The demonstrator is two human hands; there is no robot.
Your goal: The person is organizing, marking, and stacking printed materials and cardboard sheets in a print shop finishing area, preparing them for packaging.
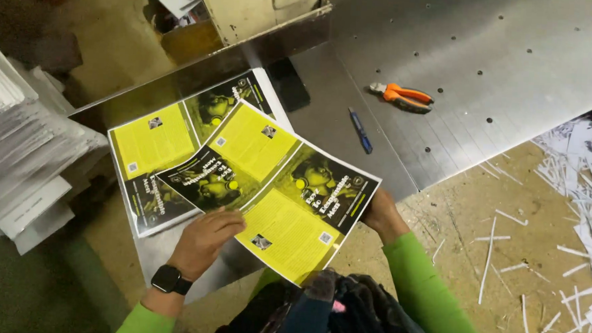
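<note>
A yellow and black printed sheet (275,185) is held up, tilted, above the corner of a grey metal table (447,53). My left hand (203,239), with a black watch on the wrist, grips the sheet's near left edge. My right hand (382,215) holds its right edge, fingers partly hidden under the paper. Under and behind the sheet, a stack of the same printed sheets (157,154) lies flat on the table corner.
Orange-handled pliers (405,96) and a blue pen (361,131) lie on the table. Piles of white paper (24,154) stand at the left. Paper strips (574,198) litter the floor at the right. A beige machine part (249,8) stands at the back.
</note>
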